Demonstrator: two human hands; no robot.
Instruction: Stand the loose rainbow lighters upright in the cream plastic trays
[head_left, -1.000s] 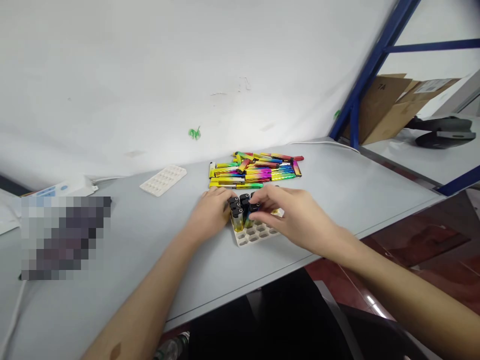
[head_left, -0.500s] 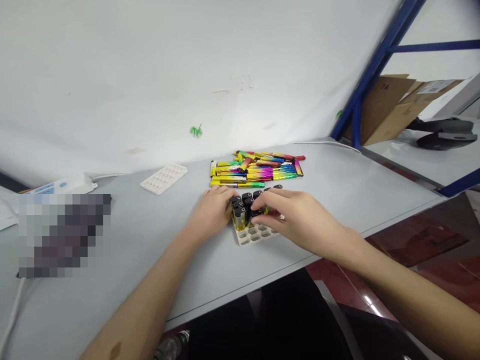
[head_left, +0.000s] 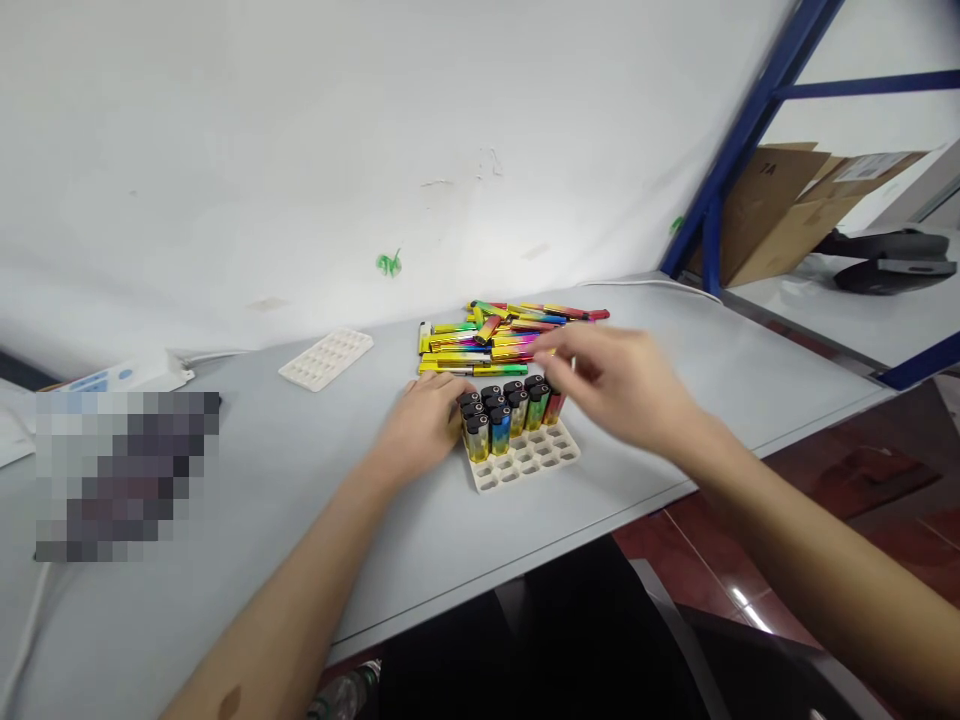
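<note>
Right hand (head_left: 619, 380) blurred, left hand (head_left: 422, 422) partly hidden by lighters (head_left: 500, 433), dark object (head_left: 139, 475) pixelated

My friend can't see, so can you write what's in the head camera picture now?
A person's left hand is at the left side of shiny lighters standing in a white tray, and the blurred right hand is up near their right end. Behind, a colorful pile of lighters lies on a gray table; another white tray lies to the left.

bright wall (head_left: 300, 150), right fingers (head_left: 581, 336) blurred
</note>
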